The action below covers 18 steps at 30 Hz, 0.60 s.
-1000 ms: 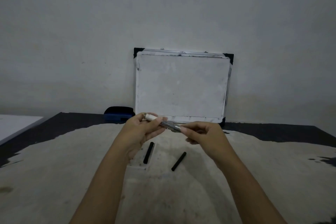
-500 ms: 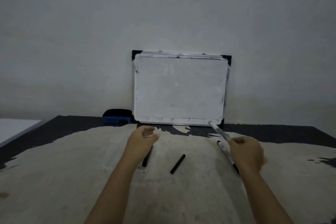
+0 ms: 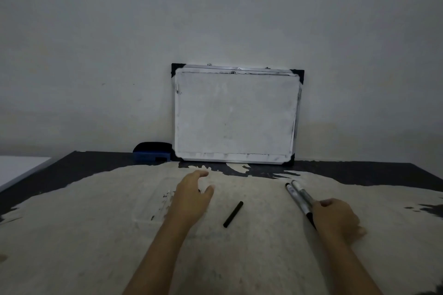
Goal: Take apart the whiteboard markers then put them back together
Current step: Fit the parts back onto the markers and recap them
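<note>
Two grey marker barrels lie side by side on the pale cloth at the right: the left marker barrel [image 3: 294, 197] and the right marker barrel [image 3: 304, 195]. My right hand [image 3: 335, 220] rests at their near ends, fingers closed on the right barrel. A black stick-shaped marker part [image 3: 233, 214] lies loose in the middle. My left hand [image 3: 191, 199] hovers palm down just left of it, fingers apart. It covers the spot where a second black part lay; only a dark sliver shows under the thumb.
A small whiteboard [image 3: 236, 115] leans on the wall at the back of the table. A blue eraser [image 3: 152, 153] sits to its left. A faint clear plastic sheet [image 3: 148, 203] lies left of my left hand. The dark table [image 3: 72, 170] shows around the cloth.
My hands have pulled apart. The right hand carried the grey barrel to the right and lowered it beside the other barrel. The left hand dropped toward the cloth over the left black part.
</note>
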### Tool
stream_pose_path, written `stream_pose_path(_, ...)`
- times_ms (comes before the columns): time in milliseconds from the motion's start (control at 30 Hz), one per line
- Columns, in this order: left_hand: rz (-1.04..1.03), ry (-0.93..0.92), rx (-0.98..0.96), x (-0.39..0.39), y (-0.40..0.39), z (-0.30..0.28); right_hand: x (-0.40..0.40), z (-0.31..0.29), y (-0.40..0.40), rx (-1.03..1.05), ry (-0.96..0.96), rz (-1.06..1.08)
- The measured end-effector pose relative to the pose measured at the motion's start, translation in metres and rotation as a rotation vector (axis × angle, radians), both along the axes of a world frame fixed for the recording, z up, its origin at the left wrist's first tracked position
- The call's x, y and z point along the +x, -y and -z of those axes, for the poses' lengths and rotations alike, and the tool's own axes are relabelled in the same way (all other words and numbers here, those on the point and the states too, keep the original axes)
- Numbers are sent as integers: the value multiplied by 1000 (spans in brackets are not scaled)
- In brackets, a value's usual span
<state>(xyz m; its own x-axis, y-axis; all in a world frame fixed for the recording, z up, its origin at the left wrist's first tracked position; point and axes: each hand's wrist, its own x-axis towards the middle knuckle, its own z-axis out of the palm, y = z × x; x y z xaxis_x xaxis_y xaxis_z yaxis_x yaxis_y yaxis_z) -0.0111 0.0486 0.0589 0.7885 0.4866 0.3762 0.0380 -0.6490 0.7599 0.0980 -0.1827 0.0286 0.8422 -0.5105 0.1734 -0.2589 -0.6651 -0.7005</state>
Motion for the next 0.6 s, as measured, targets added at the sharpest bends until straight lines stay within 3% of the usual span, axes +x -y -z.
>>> stream_pose_path(233, 93, 155, 84, 1, 10, -4, -3, -7, -13, -139, 243, -83)
stream_pose_path(433, 183, 129, 191, 5, 24, 4, -8, 0, -17, -349, 115, -140)
stream_pose_path(600, 260, -70, 172, 6, 42, 28, -10, 3, -18, -442, 51, -144)
